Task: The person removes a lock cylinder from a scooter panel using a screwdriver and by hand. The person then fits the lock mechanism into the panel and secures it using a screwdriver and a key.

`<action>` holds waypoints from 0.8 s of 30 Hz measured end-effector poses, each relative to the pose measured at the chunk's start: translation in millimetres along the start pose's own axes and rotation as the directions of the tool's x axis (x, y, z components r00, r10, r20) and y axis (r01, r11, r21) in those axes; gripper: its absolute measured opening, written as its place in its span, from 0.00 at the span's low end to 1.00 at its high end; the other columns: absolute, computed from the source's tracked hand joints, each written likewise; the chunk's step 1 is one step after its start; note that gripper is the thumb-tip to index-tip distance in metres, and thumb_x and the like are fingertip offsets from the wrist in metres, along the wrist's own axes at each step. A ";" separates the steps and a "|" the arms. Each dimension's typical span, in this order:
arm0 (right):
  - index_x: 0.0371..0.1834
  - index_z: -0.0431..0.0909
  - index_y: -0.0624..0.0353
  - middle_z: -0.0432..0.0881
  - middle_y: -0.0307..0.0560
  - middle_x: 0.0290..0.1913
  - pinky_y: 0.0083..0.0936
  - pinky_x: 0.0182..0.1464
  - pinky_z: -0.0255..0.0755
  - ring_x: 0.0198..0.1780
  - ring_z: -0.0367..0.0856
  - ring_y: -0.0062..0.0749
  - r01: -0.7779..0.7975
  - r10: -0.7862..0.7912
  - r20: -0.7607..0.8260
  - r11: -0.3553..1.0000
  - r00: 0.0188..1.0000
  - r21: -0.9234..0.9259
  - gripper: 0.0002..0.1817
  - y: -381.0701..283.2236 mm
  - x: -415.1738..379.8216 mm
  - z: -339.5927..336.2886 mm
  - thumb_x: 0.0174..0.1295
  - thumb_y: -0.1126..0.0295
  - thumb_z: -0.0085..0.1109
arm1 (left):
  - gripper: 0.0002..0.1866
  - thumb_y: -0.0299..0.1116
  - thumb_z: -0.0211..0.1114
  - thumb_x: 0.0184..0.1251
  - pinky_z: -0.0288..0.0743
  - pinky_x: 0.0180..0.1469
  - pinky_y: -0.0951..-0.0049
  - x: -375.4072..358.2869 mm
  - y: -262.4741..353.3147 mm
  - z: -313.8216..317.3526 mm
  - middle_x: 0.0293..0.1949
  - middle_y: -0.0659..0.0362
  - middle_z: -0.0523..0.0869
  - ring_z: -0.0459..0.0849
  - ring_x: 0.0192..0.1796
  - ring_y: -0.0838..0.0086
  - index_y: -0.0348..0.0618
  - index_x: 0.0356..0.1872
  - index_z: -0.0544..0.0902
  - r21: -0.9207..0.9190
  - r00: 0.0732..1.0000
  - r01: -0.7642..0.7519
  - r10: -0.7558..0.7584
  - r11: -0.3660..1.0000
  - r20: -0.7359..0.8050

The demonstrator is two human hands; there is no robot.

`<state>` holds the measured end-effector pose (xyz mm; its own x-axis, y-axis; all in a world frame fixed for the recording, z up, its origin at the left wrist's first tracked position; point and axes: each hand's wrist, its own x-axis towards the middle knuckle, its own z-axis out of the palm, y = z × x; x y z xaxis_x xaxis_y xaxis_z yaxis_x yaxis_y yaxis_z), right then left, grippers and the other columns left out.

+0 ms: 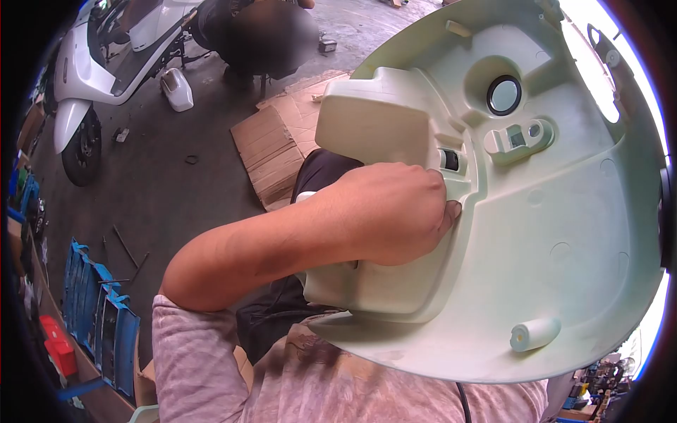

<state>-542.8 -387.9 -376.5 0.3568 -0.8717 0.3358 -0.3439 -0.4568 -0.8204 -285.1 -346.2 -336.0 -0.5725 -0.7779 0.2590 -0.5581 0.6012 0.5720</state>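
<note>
A large pale green moulded plastic panel (564, 233) fills the right half of the view, its ribbed inner side facing me. It leans over my lap. My left hand (402, 211) is closed in a fist against the raised middle section of the panel, knuckles up and fingertips near a moulded ridge. Whatever the fingers hold, if anything, is hidden under the hand. Just above the knuckles, a small black insert (450, 160) sits in a slot. Farther up are a round opening with a black ring (504, 95) and a small raised mount (519, 139). My right hand is out of sight.
A white scooter (88, 74) stands at the upper left, near another person (236, 35). A white part (176, 90) lies on the floor. Flattened cardboard (275, 141) is beyond my legs. Blue taped panels (102, 310) and a red object (58, 345) are at the lower left.
</note>
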 end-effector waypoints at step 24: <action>0.33 0.75 0.61 0.79 0.50 0.28 0.28 0.33 0.72 0.30 0.78 0.35 -0.006 0.006 0.025 1.000 1.000 0.006 0.14 -0.3 3.9 0.0 0.70 0.61 0.50 | 0.23 0.43 0.50 0.75 0.76 0.37 0.52 0.3 4.1 -3.1 0.22 0.41 0.80 0.82 0.31 0.45 0.29 0.31 0.76 0.015 0.993 0.097 -0.098 0.995 0.067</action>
<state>-541.3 -391.1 -374.9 0.3762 -0.8696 0.3197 -0.3410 -0.4508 -0.8249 -285.7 -344.5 -331.2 -0.5541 -0.8190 0.1487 -0.6200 0.5253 0.5828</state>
